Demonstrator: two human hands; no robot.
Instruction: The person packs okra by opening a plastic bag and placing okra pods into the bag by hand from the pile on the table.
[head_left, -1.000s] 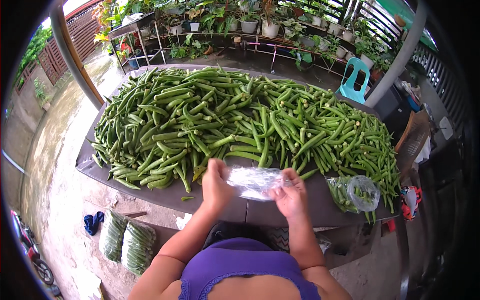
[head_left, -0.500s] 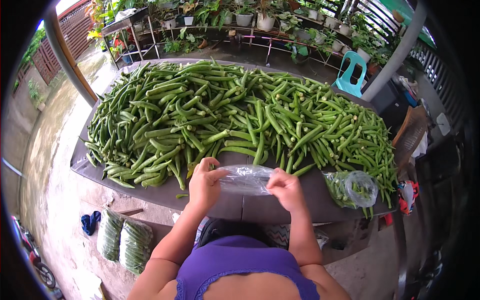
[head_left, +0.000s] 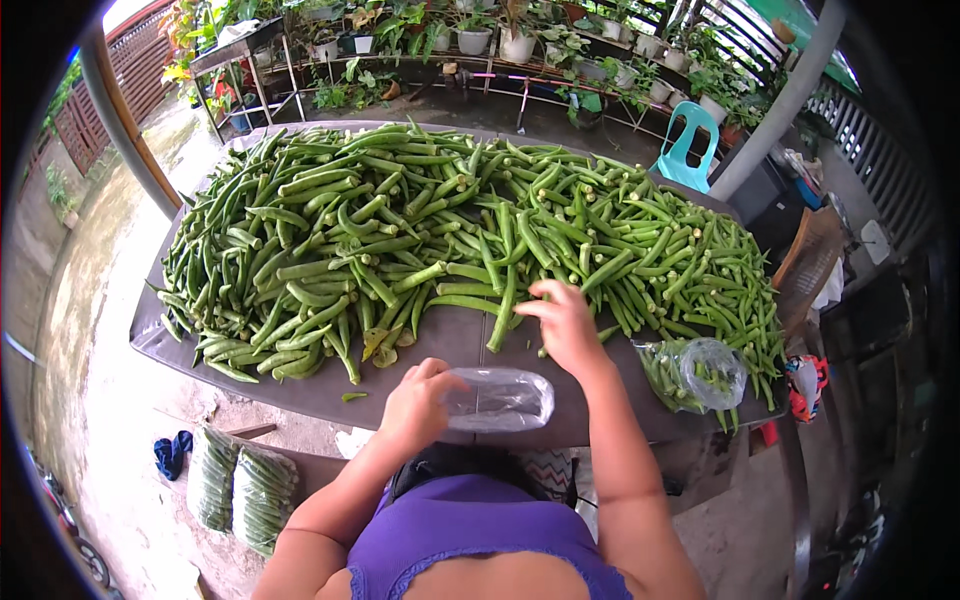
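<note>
Table (head_left: 455, 341): we see a dark grey-brown top, bare along the near side of the okra pile.
Okra pile (head_left: 330, 230): we find loose green pods heaped over most of the table.
Clear bag (head_left: 715, 375): we see it lying by the pile's near right edge, pods inside.
Yellowed leaf (head_left: 378, 343): we spot it at the pile's near edge.
Green scrap (head_left: 354, 397): we see it in front of the pile, apart.
</note>
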